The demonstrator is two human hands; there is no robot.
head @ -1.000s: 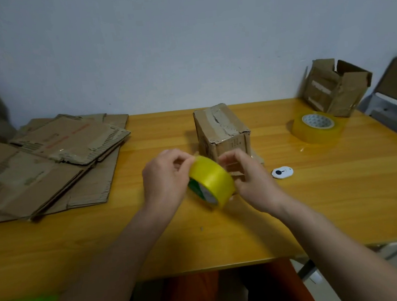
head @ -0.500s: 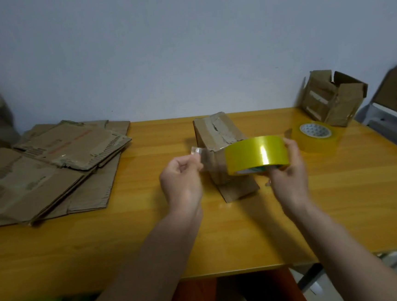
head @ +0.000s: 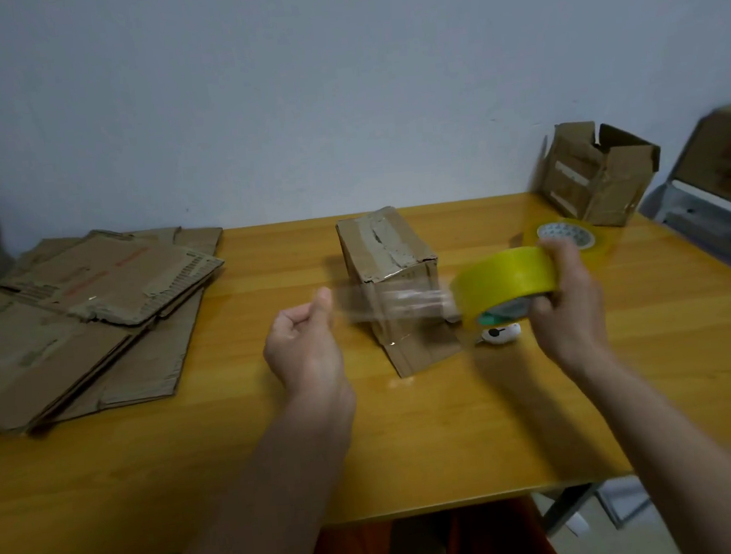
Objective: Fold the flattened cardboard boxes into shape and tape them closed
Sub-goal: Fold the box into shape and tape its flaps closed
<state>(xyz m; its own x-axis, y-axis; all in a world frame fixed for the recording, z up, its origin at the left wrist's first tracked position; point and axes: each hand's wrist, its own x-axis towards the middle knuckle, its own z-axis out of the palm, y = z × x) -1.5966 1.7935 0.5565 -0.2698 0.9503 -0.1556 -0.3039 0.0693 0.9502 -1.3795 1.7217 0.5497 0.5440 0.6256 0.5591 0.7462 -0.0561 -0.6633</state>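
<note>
Tape strip (head: 390, 305) between left hand (head: 306, 348) and roll (head: 506, 288)

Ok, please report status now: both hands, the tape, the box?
Left hand pinches clear tape strip. Right hand grips yellow tape roll. Strip stretched before small brown cardboard box, not yet stuck. Small white object lies under the roll.

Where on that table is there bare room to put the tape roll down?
Bare table along the near edge, and between the flattened cardboard and folded box. Crowded right of the box: small white object, second tape roll, open box.
</note>
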